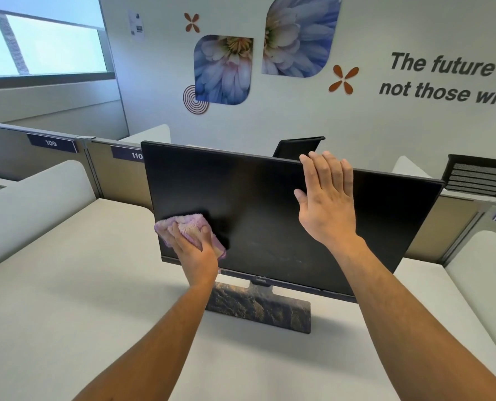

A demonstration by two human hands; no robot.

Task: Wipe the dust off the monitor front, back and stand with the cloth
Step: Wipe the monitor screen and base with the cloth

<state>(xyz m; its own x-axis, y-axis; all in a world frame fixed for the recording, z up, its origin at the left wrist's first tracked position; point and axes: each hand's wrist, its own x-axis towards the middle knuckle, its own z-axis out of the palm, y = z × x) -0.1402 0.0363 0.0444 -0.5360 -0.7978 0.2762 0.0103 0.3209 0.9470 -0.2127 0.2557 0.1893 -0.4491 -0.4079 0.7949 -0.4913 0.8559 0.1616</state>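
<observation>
Left hand (196,247) grips the cloth (187,227) at the monitor (269,221) screen's lower left; unwiped screen runs right. Right hand (326,198), fingers straight, probably steadies the top edge.

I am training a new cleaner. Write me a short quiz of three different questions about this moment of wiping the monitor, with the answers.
1. True or false: the left hand presses the pink cloth on the lower left part of the monitor screen.
2. Where is the right hand? A) flat on the desk B) open, fingers straight, at the monitor's top edge C) on the stand
3. Fill in: the stand sits on the ____ desk.

Key: 1 true; 2 B; 3 white
</observation>
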